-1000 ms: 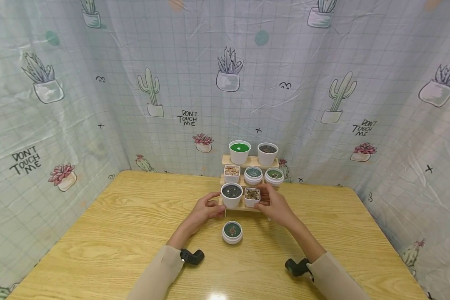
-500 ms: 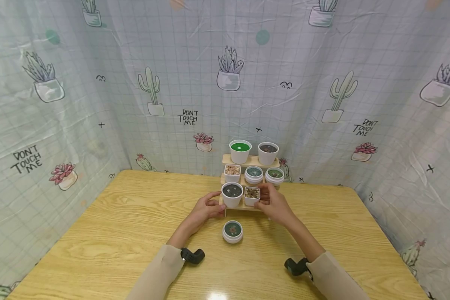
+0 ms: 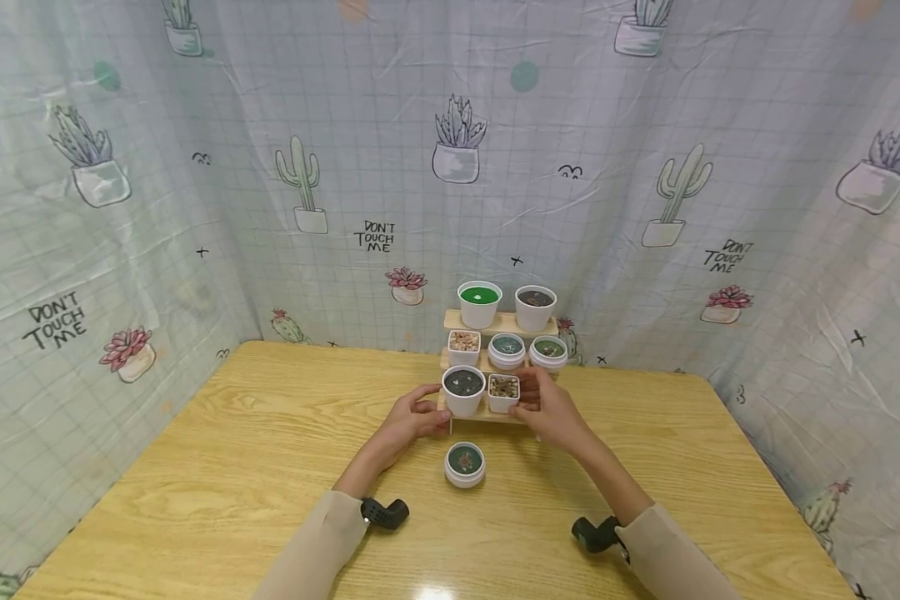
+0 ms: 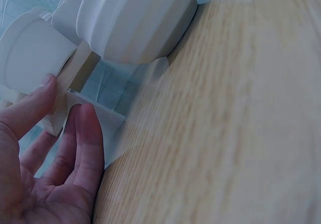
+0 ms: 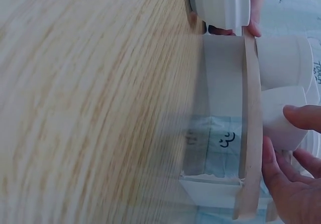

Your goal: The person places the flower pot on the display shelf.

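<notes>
A three-tier wooden shelf (image 3: 444, 321) with white legs stands at the back middle, holding white pots. My left hand (image 3: 412, 417) grips the left end of its bottom board, thumb at the top edge and fingers underneath in the left wrist view. Beside that thumb is a round white pot (image 3: 463, 393) with a dark filling. Just right of it, a small square white pot (image 3: 504, 393) of brown pebbles sits on the same tier. My right hand (image 3: 555, 412) pinches this square pot between thumb and fingers, mostly from its right side.
In front of the shelf, a low round white pot (image 3: 465, 467) with a green filling sits on the wooden table (image 3: 232, 467). Upper tiers carry a green-filled pot (image 3: 480, 307), a brown-filled pot (image 3: 536, 308), a square pebble pot (image 3: 463, 347) and two low round pots. A printed curtain (image 3: 375, 100) hangs behind.
The square pot in my right hand has shifted very slightly left, toward the round dark-filled pot. My left hand keeps its hold on the shelf.
</notes>
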`<state>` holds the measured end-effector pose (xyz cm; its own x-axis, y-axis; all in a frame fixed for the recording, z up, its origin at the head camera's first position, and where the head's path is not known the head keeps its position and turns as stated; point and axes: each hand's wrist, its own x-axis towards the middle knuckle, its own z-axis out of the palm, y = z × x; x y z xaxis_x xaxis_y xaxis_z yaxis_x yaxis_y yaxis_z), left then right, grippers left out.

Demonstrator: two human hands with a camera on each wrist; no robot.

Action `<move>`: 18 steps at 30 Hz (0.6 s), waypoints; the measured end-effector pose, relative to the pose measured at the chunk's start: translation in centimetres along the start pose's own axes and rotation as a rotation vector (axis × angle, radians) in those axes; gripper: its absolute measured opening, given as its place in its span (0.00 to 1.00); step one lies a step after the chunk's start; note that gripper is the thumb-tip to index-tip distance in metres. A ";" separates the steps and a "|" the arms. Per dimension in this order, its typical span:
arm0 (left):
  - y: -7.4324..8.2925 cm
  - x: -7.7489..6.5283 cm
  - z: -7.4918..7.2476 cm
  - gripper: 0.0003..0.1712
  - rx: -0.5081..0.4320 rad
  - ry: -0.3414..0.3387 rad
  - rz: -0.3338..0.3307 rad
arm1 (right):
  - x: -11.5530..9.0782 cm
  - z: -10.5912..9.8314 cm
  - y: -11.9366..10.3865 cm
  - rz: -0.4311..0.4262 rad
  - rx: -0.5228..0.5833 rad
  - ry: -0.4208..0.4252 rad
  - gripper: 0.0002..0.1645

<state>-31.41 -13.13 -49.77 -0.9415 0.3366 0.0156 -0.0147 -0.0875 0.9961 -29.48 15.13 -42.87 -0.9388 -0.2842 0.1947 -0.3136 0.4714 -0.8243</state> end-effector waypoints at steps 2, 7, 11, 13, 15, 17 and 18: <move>0.0 0.0 0.0 0.40 0.000 0.000 0.000 | -0.1 -0.1 0.0 0.000 -0.001 -0.004 0.34; 0.0 0.0 0.0 0.40 -0.004 0.003 0.002 | -0.4 -0.5 0.2 0.001 -0.001 -0.018 0.34; 0.0 0.0 0.0 0.40 -0.010 0.002 0.002 | -0.9 -1.0 0.3 -0.007 -0.006 -0.015 0.34; 0.1 -0.1 0.0 0.40 -0.011 0.001 0.002 | -1.2 -1.2 0.3 -0.014 -0.014 -0.014 0.34; 0.1 -0.1 0.1 0.40 -0.012 0.002 0.004 | -1.6 -1.4 0.3 -0.022 -0.023 -0.016 0.34; 0.2 -0.2 0.1 0.40 -0.013 0.004 0.004 | -2.0 -1.6 0.2 -0.035 -0.034 -0.018 0.33; 0.2 -0.2 0.1 0.40 -0.012 0.004 0.005 | -2.2 -1.7 0.1 -0.040 -0.037 -0.021 0.33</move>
<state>-31.20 -13.16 -49.57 -0.9429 0.3324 0.0197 -0.0147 -0.1007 0.9948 -27.70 17.22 -42.49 -0.9221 -0.3212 0.2157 -0.3566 0.4894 -0.7958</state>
